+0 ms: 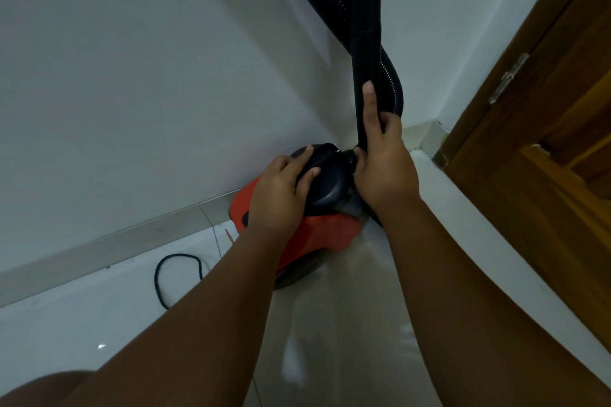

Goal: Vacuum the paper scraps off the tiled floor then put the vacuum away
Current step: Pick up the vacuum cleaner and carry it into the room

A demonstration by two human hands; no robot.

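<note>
— Where's the canister vacuum [307, 235]?
— On the tiled floor [99, 307], in the wall corner, power cord [172, 274] looped left of it.
— The hands?
— Left hand [281, 195]: fingers [305, 177] curled on the vacuum's black top. Right hand [383, 162]: fingers closed round the rigid tube [363, 26], corrugated hose [330, 0] crossing behind.

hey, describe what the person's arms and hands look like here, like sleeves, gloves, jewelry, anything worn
Both forearms are bare as far as the picture shows, with no sleeve cuffs in view. The left hand and right hand wear no gloves. No watch, bracelet or ring is visible on either. Fingernails look short and unpainted.
</note>
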